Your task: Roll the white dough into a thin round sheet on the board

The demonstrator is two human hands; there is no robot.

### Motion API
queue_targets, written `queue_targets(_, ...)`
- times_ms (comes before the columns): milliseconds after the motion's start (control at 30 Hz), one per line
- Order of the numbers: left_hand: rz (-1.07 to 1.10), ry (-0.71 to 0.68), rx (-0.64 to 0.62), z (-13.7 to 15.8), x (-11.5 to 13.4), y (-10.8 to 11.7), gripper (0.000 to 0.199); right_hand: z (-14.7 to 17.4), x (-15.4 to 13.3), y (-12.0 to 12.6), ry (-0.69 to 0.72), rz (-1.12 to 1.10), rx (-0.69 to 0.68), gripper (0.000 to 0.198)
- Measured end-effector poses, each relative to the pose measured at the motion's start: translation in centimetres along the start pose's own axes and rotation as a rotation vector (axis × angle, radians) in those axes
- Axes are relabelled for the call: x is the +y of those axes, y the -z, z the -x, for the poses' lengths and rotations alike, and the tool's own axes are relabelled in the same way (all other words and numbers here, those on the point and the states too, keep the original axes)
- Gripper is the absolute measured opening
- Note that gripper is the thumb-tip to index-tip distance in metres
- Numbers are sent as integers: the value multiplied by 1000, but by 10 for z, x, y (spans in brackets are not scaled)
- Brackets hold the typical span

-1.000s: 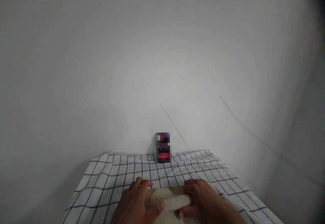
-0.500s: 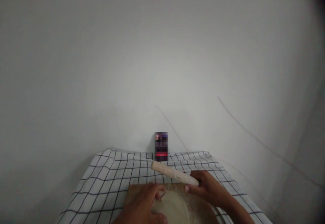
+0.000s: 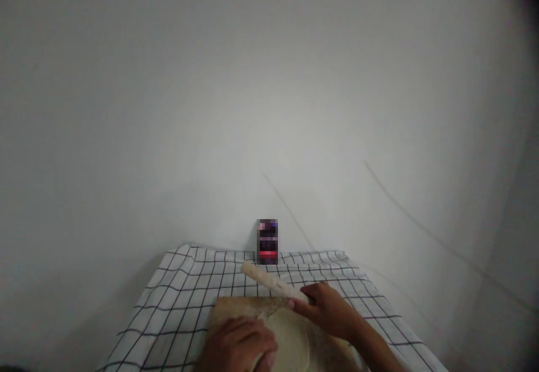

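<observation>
A pale, round, flat sheet of dough (image 3: 290, 338) lies on a wooden board (image 3: 229, 307) dusted with flour. At its left edge my left hand (image 3: 242, 344) is closed, the fingers curled together over the rim of the dough, which they partly hide. My right hand (image 3: 326, 307) grips one end of a light wooden rolling pin (image 3: 269, 280). The pin is held above the far part of the board, slanting so that its free end points away to the left. It appears to be off the dough.
A black-and-white checked cloth (image 3: 168, 299) covers the table under the board. Upright at the far edge stands a small dark, pixelated rectangular object (image 3: 267, 241). Behind it rises a plain pale wall (image 3: 269, 108) with thin lines running down to the right.
My left hand has gone from spread fingers to curled ones on the dough's edge. My right hand and the rolling pin have shifted a little to the left.
</observation>
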State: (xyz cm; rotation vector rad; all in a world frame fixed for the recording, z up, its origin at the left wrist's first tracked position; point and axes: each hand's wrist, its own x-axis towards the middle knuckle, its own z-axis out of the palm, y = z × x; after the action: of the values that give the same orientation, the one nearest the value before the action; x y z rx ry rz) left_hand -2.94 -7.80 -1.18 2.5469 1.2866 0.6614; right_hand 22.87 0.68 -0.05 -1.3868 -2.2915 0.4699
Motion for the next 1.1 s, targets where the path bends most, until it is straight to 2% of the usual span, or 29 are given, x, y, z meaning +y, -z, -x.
queue_targets(67,-40,35,226,-6,13,20,38,7,-18,1,16,82,-15,55)
queue_targets(167,-96,48,327,-19,8,25,37,26,-37,0,22,173,-44,51)
queue_targets(300,-203,106,268,-31,-23,-5,34,52,-38,-15,-42,290,-148,51)
queue_targets(400,-260,131,234,-33,-31,-19,32,60,-29,-27,-94,316,-171,57)
queue_targets(567,-236,149,263,-32,-14,-16,35,58,-25,-38,-163,256,-116,61)
queue_targets(700,-149,165,188,-34,-16,-14,41,60,-30,-38,-235,298,-62,55)
queue_targets(767,-130,215,149,-42,-22,-13,46,59,-32,-37,-237,311,0,54)
queue_targets(900,-209,249,149,-69,-33,-9,53,46,-25,-31,-238,299,92,53)
queue_targets(1000,-238,296,107,-87,-35,-5,53,31,-17,-25,-223,302,132,43)
queue_targets(1100,-225,332,78,-93,-37,-6,53,22,-8,-22,-157,312,123,37)
